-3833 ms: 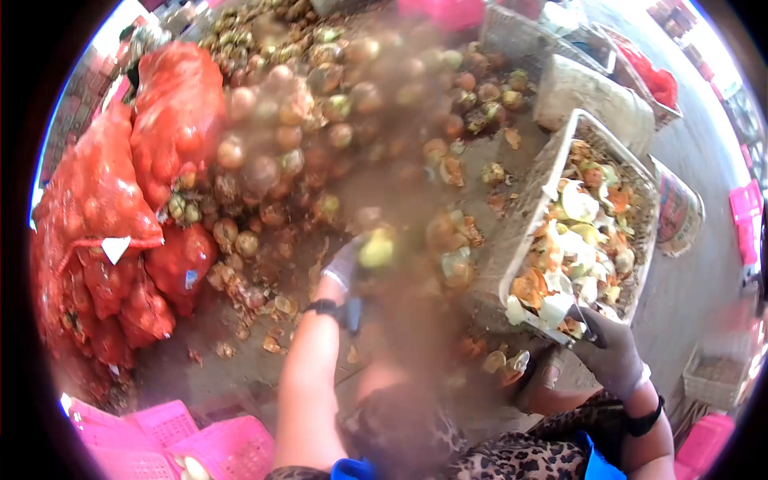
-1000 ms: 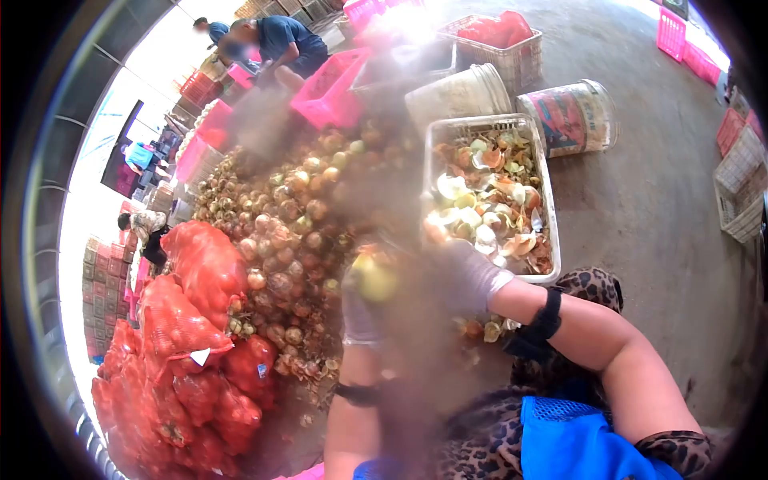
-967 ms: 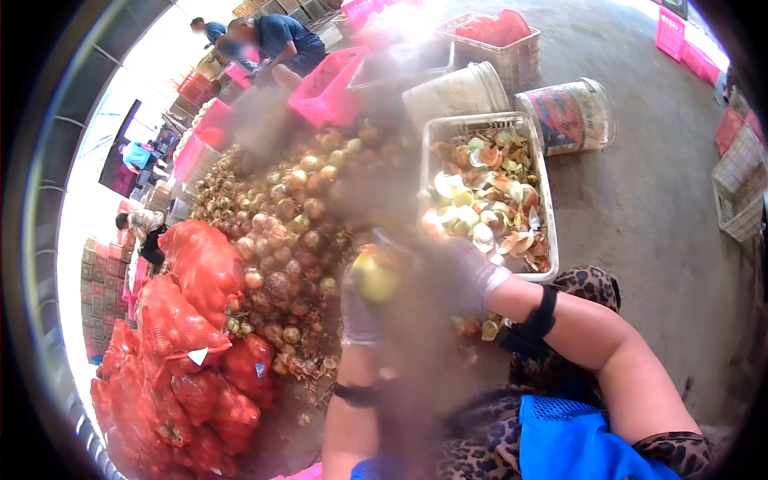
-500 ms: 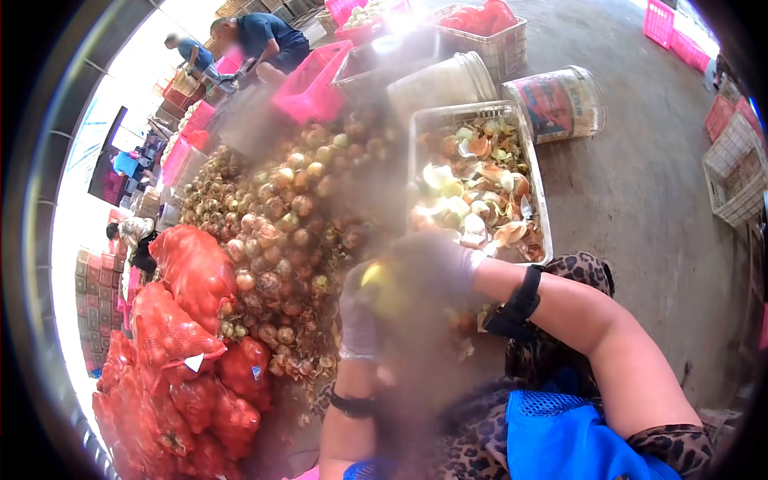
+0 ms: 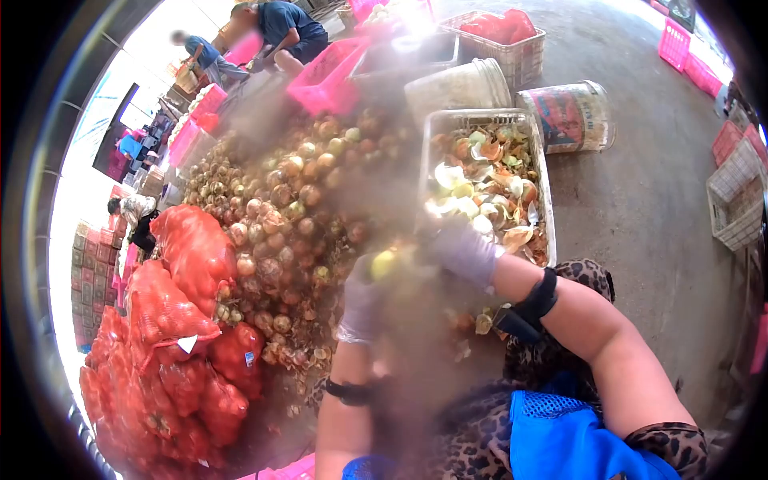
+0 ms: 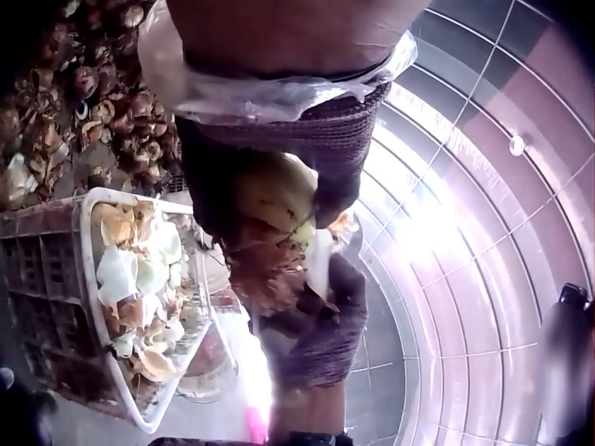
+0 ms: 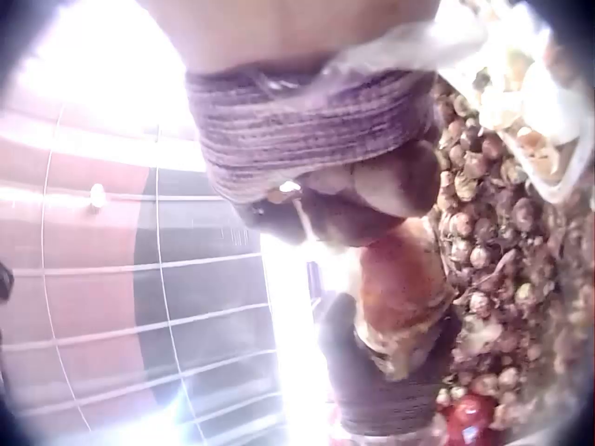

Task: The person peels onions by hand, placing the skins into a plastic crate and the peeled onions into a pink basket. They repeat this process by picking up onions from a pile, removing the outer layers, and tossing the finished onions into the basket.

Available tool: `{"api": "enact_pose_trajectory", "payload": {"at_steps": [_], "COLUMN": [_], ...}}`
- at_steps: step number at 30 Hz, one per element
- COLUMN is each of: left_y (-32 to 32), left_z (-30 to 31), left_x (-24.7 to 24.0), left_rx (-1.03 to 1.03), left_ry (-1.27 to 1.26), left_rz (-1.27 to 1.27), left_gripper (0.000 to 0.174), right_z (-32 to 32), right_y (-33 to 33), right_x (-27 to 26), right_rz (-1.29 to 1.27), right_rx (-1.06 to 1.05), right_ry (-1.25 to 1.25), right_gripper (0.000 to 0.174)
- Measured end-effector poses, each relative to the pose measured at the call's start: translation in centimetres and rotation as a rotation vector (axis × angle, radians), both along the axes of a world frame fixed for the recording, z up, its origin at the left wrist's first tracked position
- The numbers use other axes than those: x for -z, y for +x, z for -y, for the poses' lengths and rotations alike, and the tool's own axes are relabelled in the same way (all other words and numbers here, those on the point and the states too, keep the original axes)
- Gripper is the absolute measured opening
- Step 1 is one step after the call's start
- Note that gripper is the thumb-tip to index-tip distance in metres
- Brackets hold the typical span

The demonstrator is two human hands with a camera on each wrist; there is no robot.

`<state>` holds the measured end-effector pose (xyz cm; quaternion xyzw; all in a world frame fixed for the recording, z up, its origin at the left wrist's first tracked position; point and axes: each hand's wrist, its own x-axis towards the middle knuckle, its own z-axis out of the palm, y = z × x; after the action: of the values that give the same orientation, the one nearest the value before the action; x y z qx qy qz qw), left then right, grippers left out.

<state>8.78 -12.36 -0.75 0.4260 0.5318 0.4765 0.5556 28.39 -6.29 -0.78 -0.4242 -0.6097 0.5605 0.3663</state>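
Note:
Both hands wear gloves and meet in front of the body. My left hand (image 5: 358, 300) grips an onion (image 5: 384, 264), its fingers curled round the sides; haze blurs this part of the head view. In the left wrist view the onion (image 6: 274, 190) has pale flesh and loose brown skin (image 6: 268, 274). My right hand (image 7: 316, 153) has curled fingers close against the onion (image 7: 400, 274); a thin shiny strip (image 7: 303, 218), seemingly part of a small knife, shows between them. Its blade is not clearly visible.
A white crate (image 5: 550, 224) of onion peels stands beyond the right hand. Loose onions (image 5: 280, 192) are heaped ahead, with red net sacks (image 5: 192, 256) at left. Buckets (image 5: 564, 118) and a pink crate (image 5: 324, 84) lie behind; people (image 5: 284, 32) work at far left.
Since the oldest frame, my right hand has left the peel crate's near corner and joined the left at the onion. The head view has tilted up. Over the last half second, the hands have shifted slightly.

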Motion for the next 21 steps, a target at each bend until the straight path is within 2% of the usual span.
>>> {"api": "enact_pose_trajectory", "payload": {"at_steps": [1,4,6,8,9,12,13,16,17,19,20,21], "left_y": [0.0,0.8,0.2,-0.1,-0.2,0.4,0.8,2.7,3.4,3.5,2.8,2.6], "left_z": [0.0,0.1,0.2,0.0,-0.3,-0.6,-0.8,-1.4,-1.6,-1.7,-2.7,-3.2], "left_x": [-0.5,-3.0,-2.8,-2.2,-2.2,-2.6,-2.7,-4.6,-5.5,-5.6,-3.3,-2.6], "left_rx": [0.005,-0.061,-0.025,-0.015,-0.007,0.079,0.093,0.204,0.258,0.300,0.191,0.162], "left_ry": [0.032,0.031,0.063,0.074,0.081,0.115,0.122,0.163,0.188,0.190,0.202,0.156], "left_rz": [0.024,0.304,0.507,0.587,0.625,0.787,0.792,0.586,0.518,0.511,0.272,0.348], "left_gripper": [0.060,0.063,0.064,0.065,0.066,0.072,0.074,0.083,0.087,0.092,0.096,0.094], "right_z": [-0.7,-6.2,-9.0,-5.9,-5.1,-1.7,-0.3,1.7,1.9,1.2,1.0,1.0], "right_y": [0.4,5.6,6.8,6.1,5.8,3.9,3.0,1.5,1.5,1.3,1.2,1.2], "right_x": [0.9,6.3,7.0,0.0,-0.7,-2.5,-2.7,-2.8,-3.9,-2.6,-2.1,-2.1], "right_rz": [-0.151,-0.307,0.350,0.982,0.947,0.069,-0.058,-0.233,-0.221,-0.122,-0.070,0.007], "right_rx": [0.018,-0.155,0.055,0.188,0.187,0.017,-0.016,-0.074,-0.016,0.051,0.082,0.095], "right_ry": [-0.081,0.105,0.391,0.472,0.363,-0.448,-0.512,-0.440,-0.483,0.005,0.248,0.343], "right_gripper": [0.019,0.037,0.047,0.037,0.040,0.052,0.047,0.034,0.036,0.049,0.057,0.056]}}
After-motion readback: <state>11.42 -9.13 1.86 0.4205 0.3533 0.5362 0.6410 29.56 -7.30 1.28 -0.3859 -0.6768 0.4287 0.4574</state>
